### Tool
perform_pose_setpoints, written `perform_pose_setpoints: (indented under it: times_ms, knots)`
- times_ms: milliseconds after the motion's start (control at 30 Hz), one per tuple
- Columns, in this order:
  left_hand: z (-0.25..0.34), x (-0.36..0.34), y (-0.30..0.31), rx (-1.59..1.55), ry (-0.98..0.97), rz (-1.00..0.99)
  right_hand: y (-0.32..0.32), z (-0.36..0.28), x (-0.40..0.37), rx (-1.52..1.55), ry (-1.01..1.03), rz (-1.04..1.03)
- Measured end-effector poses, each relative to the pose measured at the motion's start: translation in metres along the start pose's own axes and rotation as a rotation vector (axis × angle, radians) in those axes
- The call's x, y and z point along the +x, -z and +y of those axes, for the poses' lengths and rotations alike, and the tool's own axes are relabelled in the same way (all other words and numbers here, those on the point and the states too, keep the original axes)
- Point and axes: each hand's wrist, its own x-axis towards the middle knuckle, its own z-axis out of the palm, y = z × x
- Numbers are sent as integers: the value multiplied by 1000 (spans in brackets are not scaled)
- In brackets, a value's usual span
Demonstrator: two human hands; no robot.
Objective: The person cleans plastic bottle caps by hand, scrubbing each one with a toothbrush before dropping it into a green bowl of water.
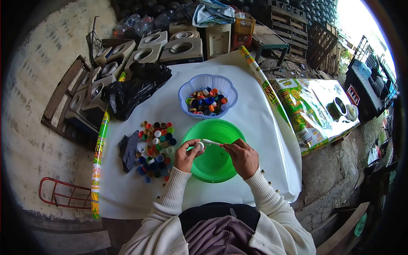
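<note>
Over the green basin (pixel 214 165), my left hand (pixel 185 156) holds a white bottle cap (pixel 199 146) between its fingers. My right hand (pixel 245 158) grips a thin white and red tool, perhaps a brush (pixel 212 143), whose white end reaches to the cap. The basin's inside looks bright green, with no caps seen in it. Behind it stands a blue-purple plastic basket (pixel 229 87) holding many coloured caps (pixel 208 101). Left of the basin, loose coloured caps (pixel 156 148) lie spread on the white sheet, beside a dark grey cloth (pixel 128 151).
A black plastic bag (pixel 134 90) lies at the sheet's back left. Rolled printed edges (pixel 98 165) border the white sheet (pixel 221 196). To the right stands a covered surface with a tape roll (pixel 338 106). Grey cases (pixel 182 50), crates and pallets (pixel 289 25) stand behind.
</note>
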Motion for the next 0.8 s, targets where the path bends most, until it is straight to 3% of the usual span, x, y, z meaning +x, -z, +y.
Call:
perform_pose_setpoints:
  times_ms: [200, 333, 467, 667, 767, 800]
  knots:
    - [-4, 3, 4, -41, -46, 2, -33, 24, 1, -308, 119, -177]
    - [-3, 2, 5, -32, -35, 8, -6, -1, 8, -55, 23, 22]
    - [-11, 6, 8, 18, -35, -7, 1, -3, 0, 83, 2, -58]
    - [-17, 8, 8, 153, -68, -49, -15, 16, 8, -177, 21, -1]
    - [-16, 8, 10, 202, -80, -63, -39, 37, 4, -327, 155, -177]
    - [-15, 9, 10, 212, -75, -65, -37, 34, 5, -288, 126, -140]
